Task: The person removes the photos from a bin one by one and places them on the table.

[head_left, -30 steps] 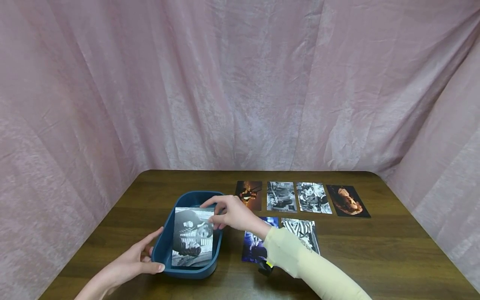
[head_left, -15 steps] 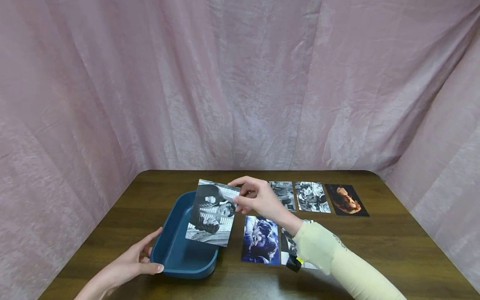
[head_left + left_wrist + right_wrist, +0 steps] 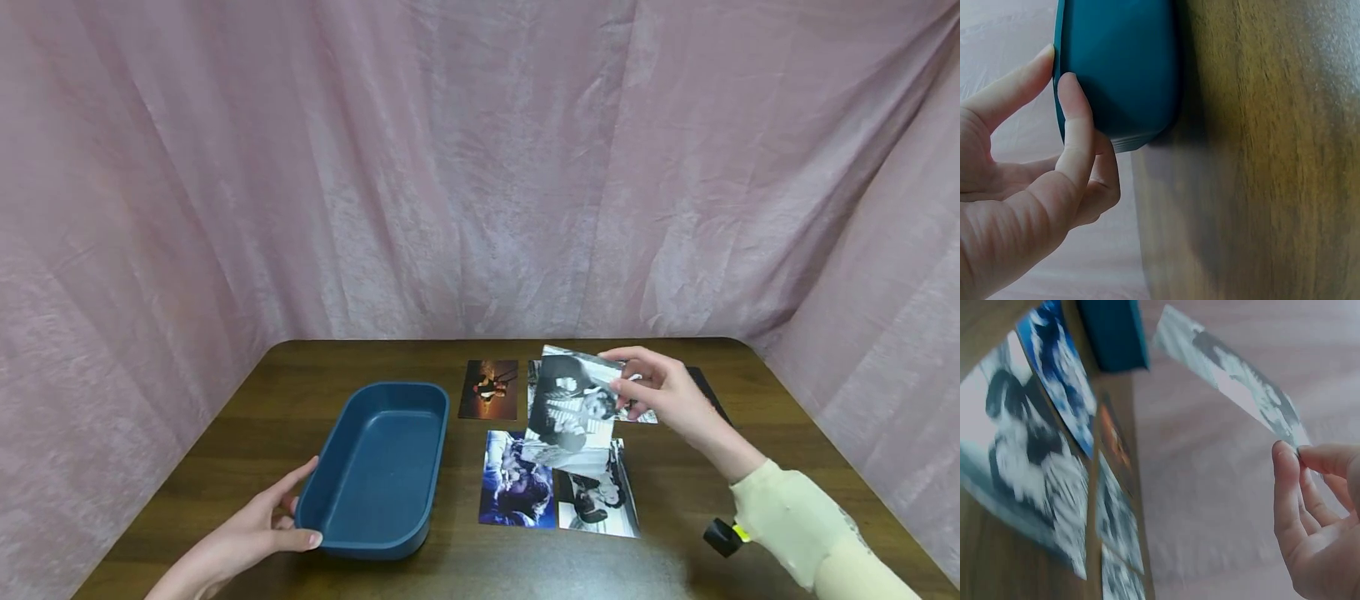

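A black-and-white photo print point(image 3: 573, 408) hangs above the table, tilted, over other prints. My right hand point(image 3: 667, 400) pinches its right edge between thumb and fingers; in the right wrist view that pinch point(image 3: 1322, 506) is plain. The blue plastic bin point(image 3: 390, 467) stands on the left of the table, and no print shows inside. My left hand point(image 3: 258, 525) holds the bin's near left corner, thumb at the front and fingers along the left side. Up close in the left wrist view, the left fingers point(image 3: 1075, 137) lie against the bin's outer wall near its rim.
On the wooden table point(image 3: 712, 483) lie a brown-orange print point(image 3: 489, 390), a blue print point(image 3: 517, 483) and a black-and-white print point(image 3: 600, 504). More prints behind are partly covered by the held print and right hand. A pink curtain point(image 3: 480, 167) closes off the back.
My right hand has lifted the black-and-white print out of the bin and carried it right, over the laid-out prints. The left hand has stayed at the bin's corner.
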`<state>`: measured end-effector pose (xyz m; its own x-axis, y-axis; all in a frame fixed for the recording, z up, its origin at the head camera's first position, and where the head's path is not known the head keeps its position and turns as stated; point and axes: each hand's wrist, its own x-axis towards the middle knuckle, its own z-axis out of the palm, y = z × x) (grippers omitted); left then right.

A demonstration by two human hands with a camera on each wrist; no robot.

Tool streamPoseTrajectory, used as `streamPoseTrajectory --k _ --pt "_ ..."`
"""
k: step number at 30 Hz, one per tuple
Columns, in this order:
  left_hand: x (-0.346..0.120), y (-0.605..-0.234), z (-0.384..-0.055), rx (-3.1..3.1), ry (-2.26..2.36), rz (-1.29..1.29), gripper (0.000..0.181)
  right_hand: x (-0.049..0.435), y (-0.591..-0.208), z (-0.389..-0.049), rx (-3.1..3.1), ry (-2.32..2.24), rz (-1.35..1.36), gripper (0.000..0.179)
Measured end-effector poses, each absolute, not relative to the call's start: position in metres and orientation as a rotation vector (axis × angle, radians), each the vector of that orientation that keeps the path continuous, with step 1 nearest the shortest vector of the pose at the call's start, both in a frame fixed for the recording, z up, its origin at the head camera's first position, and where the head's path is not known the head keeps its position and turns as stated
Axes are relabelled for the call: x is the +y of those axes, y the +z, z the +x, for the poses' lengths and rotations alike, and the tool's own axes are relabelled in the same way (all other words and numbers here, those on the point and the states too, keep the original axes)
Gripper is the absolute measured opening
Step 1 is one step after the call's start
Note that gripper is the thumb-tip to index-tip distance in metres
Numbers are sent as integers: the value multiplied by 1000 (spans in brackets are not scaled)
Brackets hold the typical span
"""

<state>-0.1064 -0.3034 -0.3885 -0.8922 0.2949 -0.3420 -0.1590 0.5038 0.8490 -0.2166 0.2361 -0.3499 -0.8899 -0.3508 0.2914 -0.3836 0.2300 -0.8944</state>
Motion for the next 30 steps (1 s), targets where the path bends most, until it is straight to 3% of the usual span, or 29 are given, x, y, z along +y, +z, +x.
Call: streamPoseTrajectory --k 5,16,23,30 --pt "-305 -388 -105 2300 1365 108 99 286 -345 -209 -2358 1872 677 36" --pt "-305 -385 -101 2287 1375 136 99 361 -356 -192 -2590 1588 623 34" --pt "-306 -386 -101 2281 1381 147 99 383 -387 -200 -2727 1576 608 31" --pt "-305 -385 -101 2289 1374 154 98 373 -413 -207 -2925 1396 493 33"
